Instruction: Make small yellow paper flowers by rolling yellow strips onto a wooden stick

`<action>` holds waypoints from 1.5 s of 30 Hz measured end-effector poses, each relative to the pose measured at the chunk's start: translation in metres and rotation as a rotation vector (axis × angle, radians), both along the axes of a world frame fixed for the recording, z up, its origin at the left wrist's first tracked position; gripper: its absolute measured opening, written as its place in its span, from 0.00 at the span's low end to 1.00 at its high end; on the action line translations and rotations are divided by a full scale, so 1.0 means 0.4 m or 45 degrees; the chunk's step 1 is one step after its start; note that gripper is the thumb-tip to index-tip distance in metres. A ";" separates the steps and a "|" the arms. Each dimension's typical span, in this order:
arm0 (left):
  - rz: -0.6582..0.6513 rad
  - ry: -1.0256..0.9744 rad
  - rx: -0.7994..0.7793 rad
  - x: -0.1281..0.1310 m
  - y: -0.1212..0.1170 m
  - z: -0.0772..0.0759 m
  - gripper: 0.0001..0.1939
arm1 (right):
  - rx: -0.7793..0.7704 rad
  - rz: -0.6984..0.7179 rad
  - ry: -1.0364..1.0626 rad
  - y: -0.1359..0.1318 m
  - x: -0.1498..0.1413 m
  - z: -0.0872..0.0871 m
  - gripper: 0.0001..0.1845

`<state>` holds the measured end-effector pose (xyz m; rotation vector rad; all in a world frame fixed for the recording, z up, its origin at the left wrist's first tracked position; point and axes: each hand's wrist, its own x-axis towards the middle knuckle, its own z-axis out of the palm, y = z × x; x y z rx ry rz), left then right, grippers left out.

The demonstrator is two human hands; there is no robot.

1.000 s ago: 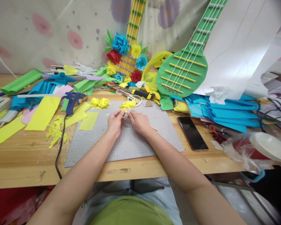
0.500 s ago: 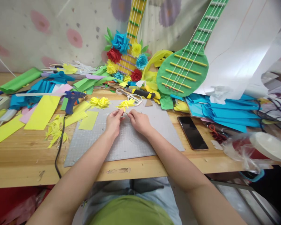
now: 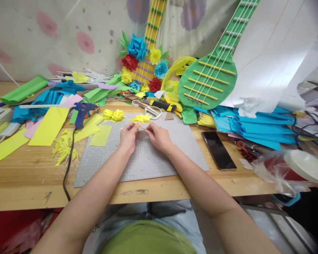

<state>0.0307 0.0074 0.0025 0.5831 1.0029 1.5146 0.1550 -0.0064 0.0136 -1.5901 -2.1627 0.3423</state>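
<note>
My left hand is closed in a pinch above the grey cutting mat, at a small piece of yellow paper by its fingertips. Close beside it, my right hand pinches a thin stick that reaches across to the left fingers. Just behind my hands lies a yellow paper flower. More yellow paper flowers rest on the mat's back left, near a flat yellow paper square.
A blue glue gun with its cord stands at left among paper sheets and yellow scraps. White-handled scissors and a cutter lie behind. A phone is at right; a green paper instrument leans at the back.
The yellow paper at my left fingertips shows less and sits lower, and more of the thin stick is visible between my hands. Both hands stay nearly in place.
</note>
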 end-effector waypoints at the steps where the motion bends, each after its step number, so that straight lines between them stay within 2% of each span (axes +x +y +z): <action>1: -0.001 -0.004 0.002 0.000 0.000 0.000 0.14 | 0.003 0.008 0.001 0.001 0.001 -0.001 0.13; 17: 0.025 0.043 -0.062 0.003 -0.002 0.010 0.17 | -0.007 0.036 -0.183 0.001 -0.008 -0.004 0.19; 22: -0.077 -0.045 -0.066 -0.004 -0.003 0.014 0.12 | -0.048 -0.055 -0.232 0.005 -0.006 0.000 0.19; 26: -0.100 -0.016 -0.100 -0.004 -0.004 0.013 0.09 | -0.081 -0.102 -0.274 0.006 -0.001 0.001 0.18; 37: -0.056 0.011 -0.173 -0.003 -0.011 0.019 0.08 | -0.026 -0.030 -0.269 -0.004 0.007 0.003 0.17; 45: -0.106 0.035 -0.195 -0.011 -0.006 0.015 0.07 | -0.036 -0.040 -0.315 -0.004 0.009 0.001 0.18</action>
